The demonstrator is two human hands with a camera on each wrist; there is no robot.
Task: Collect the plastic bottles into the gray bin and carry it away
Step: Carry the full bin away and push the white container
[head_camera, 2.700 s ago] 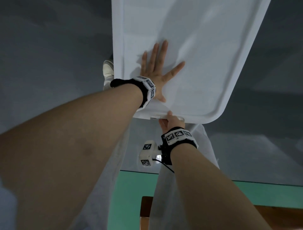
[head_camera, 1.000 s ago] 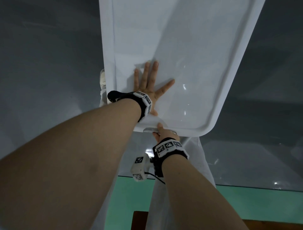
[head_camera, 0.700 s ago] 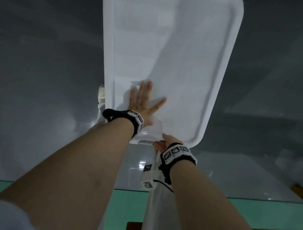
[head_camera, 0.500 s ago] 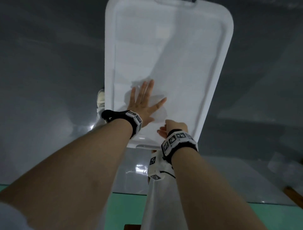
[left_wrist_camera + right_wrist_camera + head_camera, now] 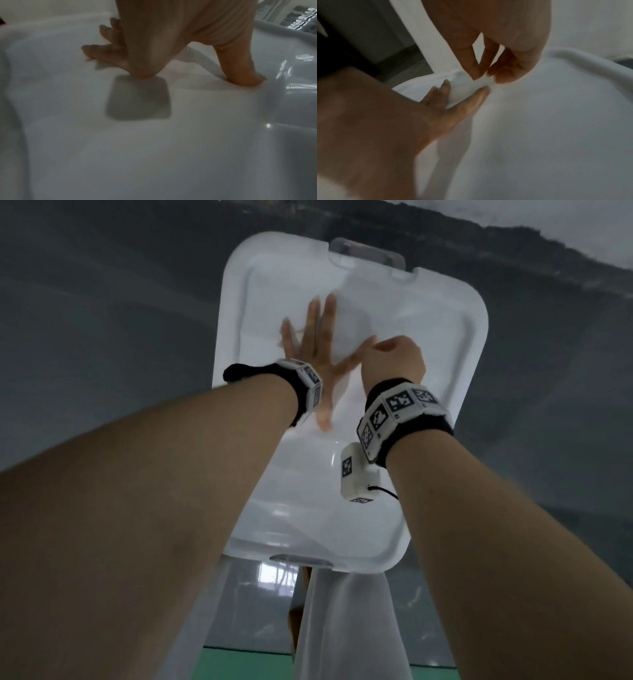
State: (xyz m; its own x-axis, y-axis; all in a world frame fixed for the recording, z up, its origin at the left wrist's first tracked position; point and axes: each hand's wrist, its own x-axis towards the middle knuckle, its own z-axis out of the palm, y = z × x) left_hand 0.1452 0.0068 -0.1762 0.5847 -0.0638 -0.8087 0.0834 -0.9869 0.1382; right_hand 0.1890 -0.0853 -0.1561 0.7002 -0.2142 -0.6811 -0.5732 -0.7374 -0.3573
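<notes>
My forearms are bare. Each wrist wears a black band (image 5: 416, 419) ringed with white blocks printed with black square codes; a small white box (image 5: 354, 475) with a thin black cable hangs off the right.

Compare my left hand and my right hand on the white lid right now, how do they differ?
The left hand lies flat with fingers straight and spread, pressing the white lid; the right hand has its fingers curled. The left hand holds nothing; in the right wrist view the right hand's fingertips seem to pinch something small and white, too blurred to name. The left hand reaches farther up the lid than the right. Both are over the lid's middle and wear marker wristbands.
</notes>
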